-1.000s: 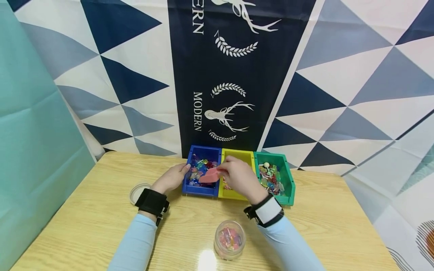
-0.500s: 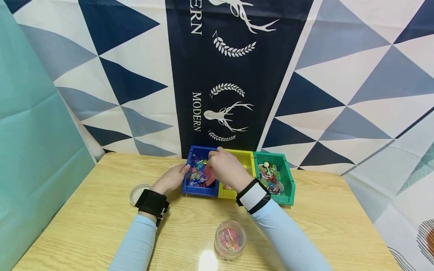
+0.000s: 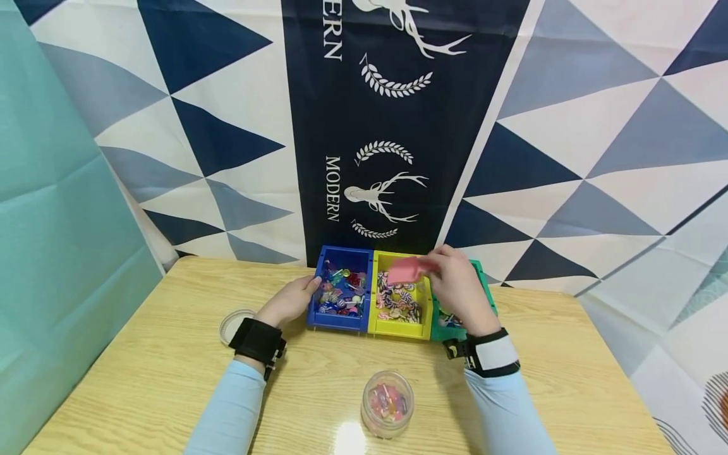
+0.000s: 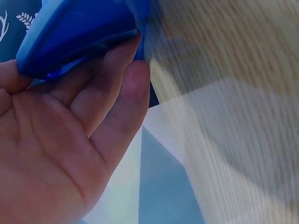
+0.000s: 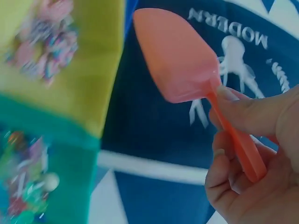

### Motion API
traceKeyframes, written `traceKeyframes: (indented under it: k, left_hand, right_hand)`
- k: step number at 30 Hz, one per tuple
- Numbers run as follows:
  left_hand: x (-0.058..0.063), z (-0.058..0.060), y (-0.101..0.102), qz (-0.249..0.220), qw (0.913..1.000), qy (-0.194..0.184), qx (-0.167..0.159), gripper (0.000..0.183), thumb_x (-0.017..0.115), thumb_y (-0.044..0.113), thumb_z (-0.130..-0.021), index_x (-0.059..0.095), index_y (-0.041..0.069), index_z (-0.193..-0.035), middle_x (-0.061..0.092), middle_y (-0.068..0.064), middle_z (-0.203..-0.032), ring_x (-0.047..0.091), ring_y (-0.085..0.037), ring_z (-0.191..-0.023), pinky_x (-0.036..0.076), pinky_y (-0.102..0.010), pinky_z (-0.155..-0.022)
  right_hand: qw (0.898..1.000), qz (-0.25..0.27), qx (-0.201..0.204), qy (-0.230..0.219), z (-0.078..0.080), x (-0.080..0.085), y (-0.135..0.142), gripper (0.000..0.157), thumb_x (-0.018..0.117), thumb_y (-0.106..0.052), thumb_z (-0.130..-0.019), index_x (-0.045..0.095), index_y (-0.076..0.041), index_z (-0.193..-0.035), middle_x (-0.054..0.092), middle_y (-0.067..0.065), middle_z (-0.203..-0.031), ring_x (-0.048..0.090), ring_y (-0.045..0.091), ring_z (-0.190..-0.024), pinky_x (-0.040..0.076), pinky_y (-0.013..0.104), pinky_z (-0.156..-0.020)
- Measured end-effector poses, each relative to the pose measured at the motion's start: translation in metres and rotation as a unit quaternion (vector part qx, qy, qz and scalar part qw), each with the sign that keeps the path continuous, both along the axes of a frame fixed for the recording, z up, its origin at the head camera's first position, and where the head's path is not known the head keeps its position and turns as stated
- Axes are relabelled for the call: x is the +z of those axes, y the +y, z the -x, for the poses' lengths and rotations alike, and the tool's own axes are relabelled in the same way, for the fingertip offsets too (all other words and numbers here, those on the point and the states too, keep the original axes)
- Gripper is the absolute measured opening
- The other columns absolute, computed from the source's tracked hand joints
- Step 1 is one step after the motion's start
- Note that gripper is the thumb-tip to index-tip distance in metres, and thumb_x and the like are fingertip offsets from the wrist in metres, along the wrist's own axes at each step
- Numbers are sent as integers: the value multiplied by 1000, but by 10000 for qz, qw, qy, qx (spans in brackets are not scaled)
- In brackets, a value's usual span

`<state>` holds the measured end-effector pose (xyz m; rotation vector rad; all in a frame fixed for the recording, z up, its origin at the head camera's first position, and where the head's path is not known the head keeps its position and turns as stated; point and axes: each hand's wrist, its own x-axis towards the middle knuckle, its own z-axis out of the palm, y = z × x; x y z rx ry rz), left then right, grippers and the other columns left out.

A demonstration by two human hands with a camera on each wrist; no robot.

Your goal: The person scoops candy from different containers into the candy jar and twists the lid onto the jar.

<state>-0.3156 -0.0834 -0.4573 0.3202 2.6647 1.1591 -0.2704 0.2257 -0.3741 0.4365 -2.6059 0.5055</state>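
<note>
My left hand (image 3: 289,299) grips the left wall of the blue bin (image 3: 339,321), thumb at the rim and fingers along the outside. The left wrist view shows these fingers against the blue plastic wall (image 4: 88,35). In my right hand (image 3: 465,292) is a pink scoop (image 3: 403,270), held by its handle above the yellow bin (image 3: 399,328). No candy shows on the scoop (image 5: 180,56) in the right wrist view. Swirl-patterned candies (image 3: 398,300) lie in the yellow bin. The green bin (image 3: 489,292) is partly hidden behind my right hand; its mixed candies show in the right wrist view.
A clear jar (image 3: 382,430) partly filled with pinkish candies stands on the wooden table (image 3: 318,379) between my forearms. Beside my left wrist lies a round lid (image 3: 226,330). A patterned cloth (image 3: 372,114) hangs right behind the joined bins.
My right hand dipped the scoop into the blue bin, then lifted it out and moved right, over the yellow and green bins. My left hand has stayed on the blue bin.
</note>
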Motion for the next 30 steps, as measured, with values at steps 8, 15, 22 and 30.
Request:
traceKeyframes:
  k: [8,15,22,30]
  left_hand:
    - [-1,0,-2,9,10000,-13,78,55,24,40,-102,32,4,-144,38,-15,-143,28,-30,-133,22,-46,-107]
    - [0,0,2,-10,9999,-49,111,58,23,44,-101,33,7,-144,38,-13,-143,29,-28,-133,22,-44,-108]
    - [0,-1,3,-130,9997,-120,154,57,24,43,-101,32,7,-144,39,-13,-143,30,-28,-133,23,-45,-107]
    - [0,-1,2,-83,9999,-81,101,58,23,45,-101,32,8,-145,39,-12,-142,30,-28,-132,23,-45,-107]
  right_hand:
    - [9982,-372,-471,-71,5,-34,-4,19,62,5,-78,71,-2,-93,57,9,-96,41,25,-88,44,36,-78]
    - [9936,-996,-499,198,24,-44,-15,13,67,3,-71,72,-3,-82,58,11,-88,42,26,-83,39,38,-77]
    - [9925,-783,-826,-442,40,-36,-16,12,63,1,-74,72,-2,-81,56,13,-85,44,28,-82,36,40,-78]
    - [9936,-547,-456,-875,51,-31,-9,11,70,-5,-73,73,-4,-84,56,8,-83,45,27,-82,40,39,-79]
